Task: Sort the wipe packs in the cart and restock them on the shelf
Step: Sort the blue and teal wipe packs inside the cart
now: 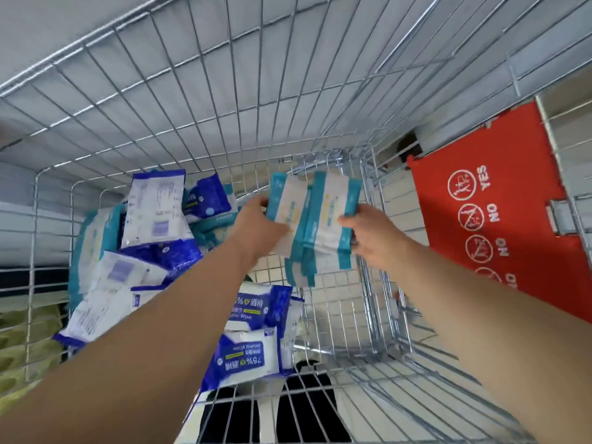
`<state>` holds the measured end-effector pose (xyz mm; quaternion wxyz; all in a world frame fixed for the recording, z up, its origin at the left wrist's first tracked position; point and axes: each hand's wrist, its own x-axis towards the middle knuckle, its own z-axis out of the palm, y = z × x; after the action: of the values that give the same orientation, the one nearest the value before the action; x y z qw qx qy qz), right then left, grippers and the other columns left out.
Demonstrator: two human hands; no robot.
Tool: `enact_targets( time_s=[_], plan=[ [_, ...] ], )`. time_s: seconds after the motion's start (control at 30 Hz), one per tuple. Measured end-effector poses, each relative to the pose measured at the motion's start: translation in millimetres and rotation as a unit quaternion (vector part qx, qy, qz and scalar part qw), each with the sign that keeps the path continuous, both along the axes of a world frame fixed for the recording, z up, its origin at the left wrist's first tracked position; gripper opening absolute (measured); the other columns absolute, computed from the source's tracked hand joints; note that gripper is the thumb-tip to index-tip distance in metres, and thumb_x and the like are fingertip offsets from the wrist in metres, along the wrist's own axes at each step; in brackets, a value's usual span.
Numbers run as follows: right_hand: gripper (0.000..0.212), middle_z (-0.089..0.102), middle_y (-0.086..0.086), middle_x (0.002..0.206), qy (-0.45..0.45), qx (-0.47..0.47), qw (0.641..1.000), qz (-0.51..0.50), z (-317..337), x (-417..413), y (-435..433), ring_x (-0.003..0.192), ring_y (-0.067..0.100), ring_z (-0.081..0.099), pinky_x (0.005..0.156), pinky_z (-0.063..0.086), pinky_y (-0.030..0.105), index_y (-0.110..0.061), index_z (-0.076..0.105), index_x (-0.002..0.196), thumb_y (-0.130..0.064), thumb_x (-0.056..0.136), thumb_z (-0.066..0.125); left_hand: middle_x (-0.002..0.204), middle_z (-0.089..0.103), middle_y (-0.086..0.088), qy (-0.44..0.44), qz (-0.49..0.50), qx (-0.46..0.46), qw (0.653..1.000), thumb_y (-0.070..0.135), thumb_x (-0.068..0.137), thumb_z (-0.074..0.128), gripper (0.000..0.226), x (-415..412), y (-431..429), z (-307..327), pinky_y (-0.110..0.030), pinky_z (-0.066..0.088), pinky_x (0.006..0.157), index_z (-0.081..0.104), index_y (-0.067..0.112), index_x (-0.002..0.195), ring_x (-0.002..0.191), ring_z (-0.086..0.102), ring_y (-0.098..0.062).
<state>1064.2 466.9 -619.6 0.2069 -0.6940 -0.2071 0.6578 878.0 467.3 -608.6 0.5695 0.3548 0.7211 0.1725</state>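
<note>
- At the far left of the wire cart (179,91), a heap of wipe packs leans against the side wall. The teal-edged packs (93,238) sit outermost.
- Blue-and-white packs (157,213) are piled over and beside them, several with their printed backs showing.
- Lower centre, more blue packs marked 75% (246,357) lie on the cart floor by the nearest wall, partly under my left forearm.
- My left hand (256,225) reaches into the basket, its fingers curled round the left edge of a bundle of teal-and-white packs (317,225).
- The bundle is several packs pressed face to face; I cannot tell the exact count. It is held off the cart floor in the right half of the basket, apart from the heap.
- My right hand (371,229) grips the bundle's right edge with the fingers wrapped behind it. Both hands are clamped on the same bundle, one on each side.
- At the far right, a red flap (490,219) with white YES and NO pictograms lies against the cart's end.
</note>
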Motion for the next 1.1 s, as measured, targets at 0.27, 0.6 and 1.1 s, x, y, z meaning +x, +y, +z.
enact_targets(
  time_s=[0.27,0.6,1.1],
  plan=[
    [0.034,0.067,0.020,0.108,-0.090,0.064,0.994,0.009,-40.0,6.4,53.4,0.101,0.039,0.064,0.089,0.052,0.054,-0.010,0.063,0.097,0.009,0.077,0.043,0.110,0.060,0.003,-0.030,-0.044,0.057,0.997,0.000,0.089,0.058,0.045,25.8,55.0,-31.8,-0.032,0.052,0.080,0.047,0.016,0.129,0.101,0.060,-0.018],
    [0.053,0.041,0.002,0.144,-0.209,0.175,0.926,0.260,15.6,-24.3,6.0,0.118,0.013,0.046,0.087,0.040,0.010,-0.016,0.038,0.143,-0.014,0.093,0.057,0.127,0.059,0.005,0.168,-0.218,0.114,0.955,0.021,0.093,0.054,0.037,-16.7,25.8,10.3,-0.026,0.044,0.083,0.055,0.022,0.130,0.109,0.057,-0.017],
    [0.042,0.059,0.007,0.125,-0.242,0.226,0.777,0.536,6.4,-111.9,-87.9,0.113,0.025,0.055,0.096,0.044,0.037,-0.012,0.054,0.128,-0.023,0.088,0.063,0.135,0.043,-0.002,0.421,-0.394,0.109,0.810,0.055,0.076,0.069,0.070,-152.7,-73.8,62.9,-0.039,0.028,0.107,0.046,0.023,0.134,0.126,0.039,-0.025]
  ],
)
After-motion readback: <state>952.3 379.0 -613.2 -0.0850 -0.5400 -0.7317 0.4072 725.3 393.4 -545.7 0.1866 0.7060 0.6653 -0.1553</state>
